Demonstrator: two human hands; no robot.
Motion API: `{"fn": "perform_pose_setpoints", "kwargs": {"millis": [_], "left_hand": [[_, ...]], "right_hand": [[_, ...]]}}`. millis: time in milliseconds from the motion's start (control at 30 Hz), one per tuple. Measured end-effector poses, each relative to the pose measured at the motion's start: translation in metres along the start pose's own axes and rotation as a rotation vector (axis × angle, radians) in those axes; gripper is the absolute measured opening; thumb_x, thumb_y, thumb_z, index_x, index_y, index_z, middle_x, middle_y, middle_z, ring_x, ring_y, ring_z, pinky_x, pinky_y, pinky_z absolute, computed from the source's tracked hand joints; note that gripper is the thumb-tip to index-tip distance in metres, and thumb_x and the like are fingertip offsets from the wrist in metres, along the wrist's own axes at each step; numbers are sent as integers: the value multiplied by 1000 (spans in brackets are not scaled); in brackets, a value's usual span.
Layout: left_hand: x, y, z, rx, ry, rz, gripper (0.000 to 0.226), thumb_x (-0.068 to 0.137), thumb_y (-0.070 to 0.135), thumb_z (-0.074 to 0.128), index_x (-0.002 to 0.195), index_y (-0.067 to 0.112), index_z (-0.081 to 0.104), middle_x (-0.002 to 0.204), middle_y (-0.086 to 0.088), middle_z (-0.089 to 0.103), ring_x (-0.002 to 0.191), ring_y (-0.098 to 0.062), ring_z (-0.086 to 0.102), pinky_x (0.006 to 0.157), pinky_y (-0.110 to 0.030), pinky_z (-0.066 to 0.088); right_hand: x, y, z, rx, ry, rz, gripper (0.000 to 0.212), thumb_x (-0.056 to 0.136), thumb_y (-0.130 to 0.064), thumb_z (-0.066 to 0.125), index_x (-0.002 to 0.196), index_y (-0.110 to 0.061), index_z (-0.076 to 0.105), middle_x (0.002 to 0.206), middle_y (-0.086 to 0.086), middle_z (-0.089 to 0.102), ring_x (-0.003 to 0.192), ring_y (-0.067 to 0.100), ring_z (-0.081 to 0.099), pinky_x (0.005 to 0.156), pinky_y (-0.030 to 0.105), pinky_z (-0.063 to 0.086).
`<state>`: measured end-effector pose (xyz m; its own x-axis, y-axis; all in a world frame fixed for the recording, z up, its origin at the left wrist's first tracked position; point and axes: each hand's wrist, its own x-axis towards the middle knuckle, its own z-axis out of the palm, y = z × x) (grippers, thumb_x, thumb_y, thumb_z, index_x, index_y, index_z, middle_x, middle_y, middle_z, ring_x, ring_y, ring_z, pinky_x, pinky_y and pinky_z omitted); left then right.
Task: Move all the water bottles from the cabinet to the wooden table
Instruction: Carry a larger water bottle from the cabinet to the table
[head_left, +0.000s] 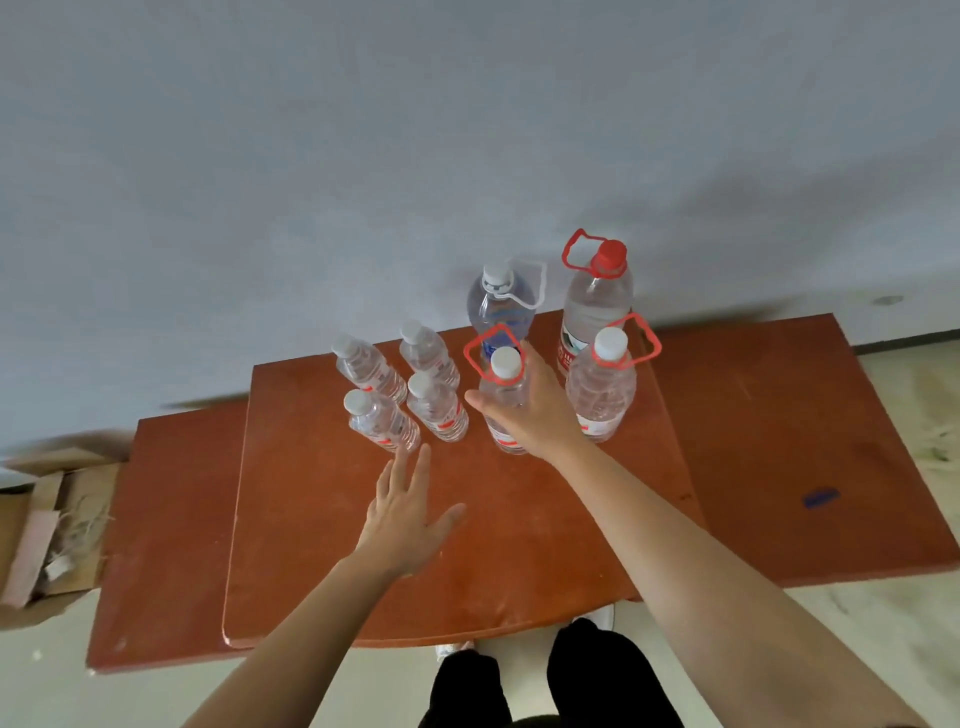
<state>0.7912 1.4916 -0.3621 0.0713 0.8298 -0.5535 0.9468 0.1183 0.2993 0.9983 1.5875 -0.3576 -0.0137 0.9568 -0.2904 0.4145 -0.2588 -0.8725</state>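
Several clear water bottles stand on the reddish wooden table (322, 571). Small white-capped bottles (382, 421) cluster at the left of the group. Larger ones stand to the right: a blue-tinted bottle (498, 306) with a white handle, a tall red-capped bottle (597, 301), and a white-capped bottle (600, 389) with a red handle. My right hand (530, 410) wraps around another white-capped, red-handled bottle (504, 379) that stands on the table. My left hand (408, 514) hovers flat with fingers spread, just in front of the nearest small bottle, touching nothing.
A grey wall (363, 156) rises right behind the table. An open cardboard box (47, 530) with packing scraps sits on the floor at the left. A small blue mark (821, 498) lies on the table's right part. My dark trousers (545, 686) show below the table edge.
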Motion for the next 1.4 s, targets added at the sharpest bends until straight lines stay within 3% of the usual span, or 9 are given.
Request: {"fn": "perform_pose_setpoints", "kwargs": {"millis": [267, 367, 600, 733, 933, 1033, 1167, 1300, 1400], "left_hand": [[12, -17, 1, 56, -152, 93, 99, 92, 65, 54, 160, 31, -9, 169, -2, -15, 155, -29, -8, 122, -56, 22], [30, -8, 2, 91, -173, 144, 106, 88, 65, 60, 160, 31, -10, 169, -3, -13, 156, -31, -6, 122, -57, 22], [50, 38, 43, 111, -296, 240, 126, 74, 62, 79, 160, 31, -9, 169, -1, -11, 156, -32, -6, 120, -62, 13], [59, 42, 73, 182, -288, 223, 125, 72, 65, 78, 159, 34, -7, 169, 0, -6, 155, -29, -8, 119, -68, 9], [64, 47, 87, 249, -308, 198, 110, 79, 59, 74, 156, 39, -2, 167, -2, 6, 155, -30, -4, 113, -75, 7], [61, 47, 97, 289, -269, 154, 100, 88, 55, 67, 156, 38, -5, 167, -3, 5, 154, -34, -1, 115, -72, 13], [61, 47, 108, 342, -158, 124, 101, 85, 61, 66, 154, 36, -4, 164, -5, 15, 152, -36, 9, 113, -68, 21], [69, 46, 116, 394, -80, 123, 103, 83, 54, 72, 154, 34, 0, 160, -6, 23, 150, -34, 17, 112, -67, 24], [73, 44, 121, 485, -60, 136, 103, 85, 45, 75, 154, 30, 0, 160, -8, 25, 150, -35, 20, 115, -69, 23]], "right_hand": [[-47, 8, 1, -64, 213, -22, 58, 89, -67, 64, 131, -28, 54, 119, -13, 65, 111, 3, 59, 91, 27, 49], [-81, 31, -11, 34, 343, 147, 53, 86, -73, 58, 119, -32, 57, 104, -21, 68, 103, 9, 66, 92, 33, 55], [-118, 77, -31, 622, 240, 604, 80, 78, -68, 69, 141, -21, 53, 133, 4, 64, 115, 25, 68, 84, 41, 63], [-123, 101, -38, 856, 179, 767, 60, 89, -55, 70, 135, -19, 55, 129, 6, 66, 115, 28, 68, 96, 46, 58], [-119, 131, -34, 876, 303, 941, 39, 97, -45, 67, 125, -19, 56, 119, 5, 67, 110, 26, 68, 83, 40, 60], [-117, 147, -23, 428, 295, 920, 46, 97, -39, 68, 134, -15, 56, 114, 3, 66, 106, 21, 67, 88, 40, 60], [-120, 149, -21, -379, 245, 370, 62, 92, -38, 72, 146, -23, 46, 148, 5, 47, 138, 22, 45, 103, 41, 50], [-99, 152, -23, -870, -174, 51, 103, 87, -37, 79, 162, -29, 8, 170, 14, 3, 157, 37, 7, 125, 57, 15], [-85, 168, -13, -1019, -372, 32, 124, 80, -50, 83, 160, -33, -9, 170, 12, -3, 157, 42, 1, 122, 66, 3]]}}
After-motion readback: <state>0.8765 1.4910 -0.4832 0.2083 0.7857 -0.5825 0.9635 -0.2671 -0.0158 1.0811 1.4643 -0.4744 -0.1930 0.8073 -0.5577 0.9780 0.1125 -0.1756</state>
